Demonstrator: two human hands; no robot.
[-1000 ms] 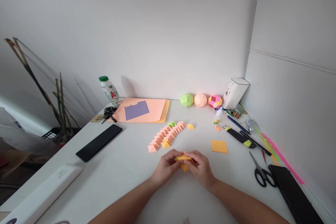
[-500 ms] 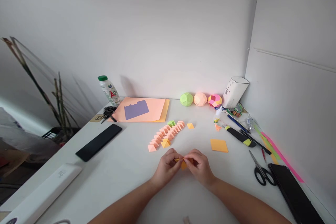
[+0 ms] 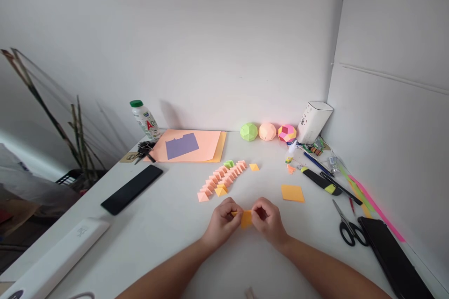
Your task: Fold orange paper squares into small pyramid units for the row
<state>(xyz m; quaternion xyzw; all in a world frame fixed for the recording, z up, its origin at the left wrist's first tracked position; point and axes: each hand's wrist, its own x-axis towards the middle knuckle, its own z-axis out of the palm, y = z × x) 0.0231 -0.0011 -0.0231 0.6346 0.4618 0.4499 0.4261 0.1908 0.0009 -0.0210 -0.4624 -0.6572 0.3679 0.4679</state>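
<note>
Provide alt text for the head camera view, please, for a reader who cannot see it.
A person's left hand and right hand pinch a small orange paper between them at a white desk. Beyond it lie a row of folded pink pieces, an orange square and, by the wall, three paper balls; scissors lie at the right.

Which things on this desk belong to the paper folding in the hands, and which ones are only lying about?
Belong to the folding: orange paper piece, pinched by left hand and right hand; row of folded paper units; orange square sheet, probably.
Lying about: scissors; bottle; keys; black slab; utility knife.
</note>
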